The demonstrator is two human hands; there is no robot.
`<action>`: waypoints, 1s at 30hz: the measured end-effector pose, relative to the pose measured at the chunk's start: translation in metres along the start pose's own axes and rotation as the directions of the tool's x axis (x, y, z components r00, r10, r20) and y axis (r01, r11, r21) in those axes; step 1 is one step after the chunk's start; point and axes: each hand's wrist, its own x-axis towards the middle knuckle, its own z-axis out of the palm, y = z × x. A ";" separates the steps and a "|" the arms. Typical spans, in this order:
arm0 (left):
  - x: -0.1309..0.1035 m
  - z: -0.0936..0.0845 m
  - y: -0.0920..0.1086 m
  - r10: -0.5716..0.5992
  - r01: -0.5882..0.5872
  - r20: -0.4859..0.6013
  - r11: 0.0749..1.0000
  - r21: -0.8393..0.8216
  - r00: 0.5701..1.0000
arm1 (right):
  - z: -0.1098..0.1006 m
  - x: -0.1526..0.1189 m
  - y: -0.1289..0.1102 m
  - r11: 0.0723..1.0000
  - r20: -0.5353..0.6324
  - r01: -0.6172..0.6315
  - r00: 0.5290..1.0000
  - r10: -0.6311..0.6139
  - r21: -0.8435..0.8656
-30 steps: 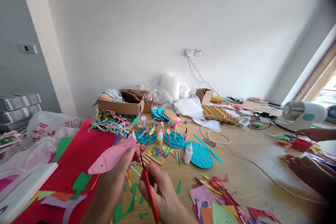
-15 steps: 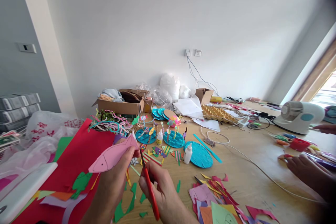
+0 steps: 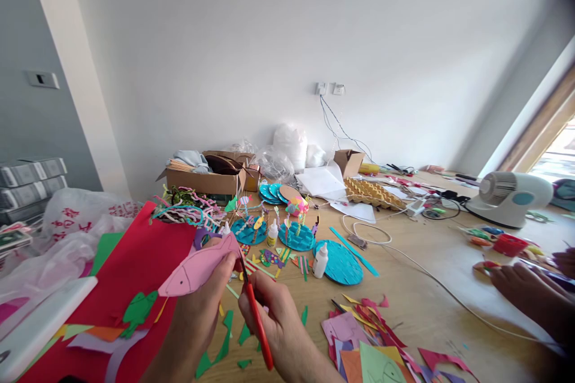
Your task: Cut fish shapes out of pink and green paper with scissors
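Observation:
My left hand pinches a pink paper fish near its tail, with the drawn eye end pointing left. In my right hand are red-handled scissors, their blades directed up toward the fish's tail; whether they touch the paper I cannot tell. Beneath my hands lie green paper scraps. A green paper fish rests on red paper to the left. Beyond my hands, small decorated paper fish lie near a white glue bottle and a blue painted disc.
Coloured paper scraps pile up at front right. A white phone-like slab lies left. A white cable crosses the table toward another person's hand. A white fan stands at right, a cardboard box at the back.
The pink fish has shifted slightly right and its tail sits closer to the scissor blades. At far right, the other person's upper hand has moved down.

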 end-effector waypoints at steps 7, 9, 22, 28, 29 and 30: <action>0.000 0.000 0.000 0.015 -0.015 0.011 1.000 -0.008 1.000 | -0.001 0.000 0.004 1.000 0.001 0.015 1.000 -0.015 0.011; 0.001 0.000 0.000 0.006 -0.006 0.027 1.000 -0.013 1.000 | -0.001 0.000 0.006 1.000 -0.003 0.010 1.000 -0.010 0.005; 0.001 0.002 0.000 0.026 -0.026 0.008 1.000 -0.009 1.000 | -0.002 0.000 0.008 1.000 -0.018 -0.004 1.000 0.004 0.002; 0.000 0.001 -0.002 0.019 -0.019 -0.017 1.000 -0.014 1.000 | -0.004 0.001 0.009 0.999 -0.022 -0.008 1.000 0.007 -0.036; 0.000 0.000 -0.002 0.010 -0.011 -0.019 1.000 -0.021 1.000 | -0.004 0.001 0.008 0.999 -0.022 -0.009 1.000 0.008 -0.043; 0.001 0.000 -0.003 -0.002 0.002 -0.012 1.000 -0.027 1.000 | -0.005 0.001 0.008 0.998 -0.024 -0.012 1.000 0.010 -0.054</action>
